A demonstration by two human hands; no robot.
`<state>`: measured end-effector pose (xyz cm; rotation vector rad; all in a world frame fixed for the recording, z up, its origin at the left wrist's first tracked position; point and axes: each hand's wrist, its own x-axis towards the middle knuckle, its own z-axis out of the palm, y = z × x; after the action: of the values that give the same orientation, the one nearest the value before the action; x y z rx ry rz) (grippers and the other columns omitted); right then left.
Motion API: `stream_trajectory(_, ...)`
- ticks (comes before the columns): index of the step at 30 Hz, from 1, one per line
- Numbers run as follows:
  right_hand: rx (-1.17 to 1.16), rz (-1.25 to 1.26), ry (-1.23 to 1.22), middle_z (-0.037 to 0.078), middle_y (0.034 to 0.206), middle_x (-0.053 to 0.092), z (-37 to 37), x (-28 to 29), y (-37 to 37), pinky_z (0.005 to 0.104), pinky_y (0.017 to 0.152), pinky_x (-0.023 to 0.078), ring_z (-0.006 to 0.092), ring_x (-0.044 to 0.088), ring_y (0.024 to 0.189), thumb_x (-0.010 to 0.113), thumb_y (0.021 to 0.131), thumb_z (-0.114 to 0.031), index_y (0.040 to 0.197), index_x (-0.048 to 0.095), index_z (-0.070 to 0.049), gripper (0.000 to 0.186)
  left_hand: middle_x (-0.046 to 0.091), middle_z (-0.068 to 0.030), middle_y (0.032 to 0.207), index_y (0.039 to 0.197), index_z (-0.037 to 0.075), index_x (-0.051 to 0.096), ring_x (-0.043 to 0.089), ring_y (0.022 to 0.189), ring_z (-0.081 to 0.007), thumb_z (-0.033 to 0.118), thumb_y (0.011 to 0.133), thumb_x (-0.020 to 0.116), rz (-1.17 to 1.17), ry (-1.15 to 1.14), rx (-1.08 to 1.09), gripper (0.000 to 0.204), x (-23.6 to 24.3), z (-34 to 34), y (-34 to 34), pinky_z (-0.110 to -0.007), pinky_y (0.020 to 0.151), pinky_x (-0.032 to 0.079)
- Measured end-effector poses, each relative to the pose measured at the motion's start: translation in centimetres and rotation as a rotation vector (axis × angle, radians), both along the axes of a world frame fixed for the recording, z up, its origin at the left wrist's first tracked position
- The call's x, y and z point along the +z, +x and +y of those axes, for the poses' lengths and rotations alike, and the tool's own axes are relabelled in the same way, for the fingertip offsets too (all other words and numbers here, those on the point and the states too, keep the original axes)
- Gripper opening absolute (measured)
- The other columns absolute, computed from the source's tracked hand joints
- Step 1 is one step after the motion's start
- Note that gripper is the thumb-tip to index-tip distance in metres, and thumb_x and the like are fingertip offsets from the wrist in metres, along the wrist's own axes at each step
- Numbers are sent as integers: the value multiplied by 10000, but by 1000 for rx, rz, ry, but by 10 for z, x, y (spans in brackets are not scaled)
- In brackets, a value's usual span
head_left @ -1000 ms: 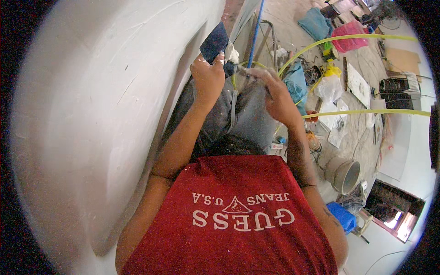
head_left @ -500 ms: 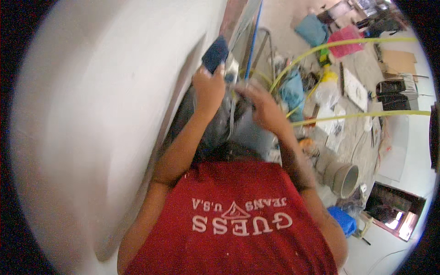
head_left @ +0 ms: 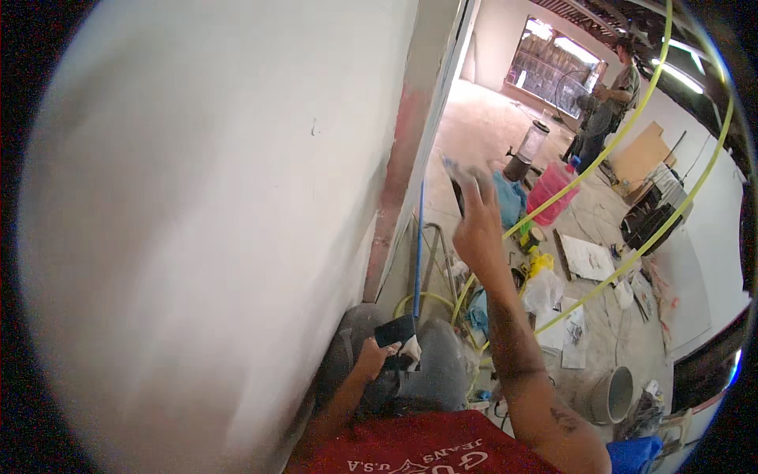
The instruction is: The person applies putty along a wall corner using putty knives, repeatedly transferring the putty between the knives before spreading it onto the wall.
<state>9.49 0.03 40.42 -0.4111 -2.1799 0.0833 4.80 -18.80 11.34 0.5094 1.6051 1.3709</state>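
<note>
My left hand [head_left: 374, 357] is low over my knees, its fingers closed on a dark flat rectangular plate [head_left: 395, 332]. A lump of off-white paste [head_left: 411, 348] sits at the plate's edge. My right hand [head_left: 478, 229] is raised, just right of the wall's end. Its fingers are bent and smeared by motion around a thin dark thing with a pale end, whose kind I cannot make out. At my left stands a large white wall [head_left: 237, 197] with a small dark mark on it. A reddish-brown stained strip [head_left: 392, 186] runs down its end.
Yellow hose [head_left: 588, 189] loops across the right side. A blue tube [head_left: 419, 253] stands upright by the wall's end. On the floor lie a pink container [head_left: 551, 193], a white board [head_left: 586, 257], bags and a wide pipe piece [head_left: 612, 395]. Farther off, a person [head_left: 612, 103] stands.
The view has tilted up, showing more of the room. My right hand has moved away from the plate, up and forward. My left hand has come down near my knees with the plate.
</note>
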Motion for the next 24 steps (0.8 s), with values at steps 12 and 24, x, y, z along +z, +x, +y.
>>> stream_trajectory(12,350,765,-367,124,1065,547,22,46,7,365,921,419,266,537,997,455,719,41,1173,468,12,455,592,-19,652,731,17,624,519,579,-90,153,729,684,13,173,16,148,30,-4,9,-291,543,422)
stream_trajectory(24,670,1026,-1595,127,1014,607,55,-80,37,358,821,504,250,598,916,585,781,-40,1090,542,8,315,579,-51,636,697,-21,593,506,571,-115,178,733,699,295,11,-107,228,14,-2,1,-321,531,414)
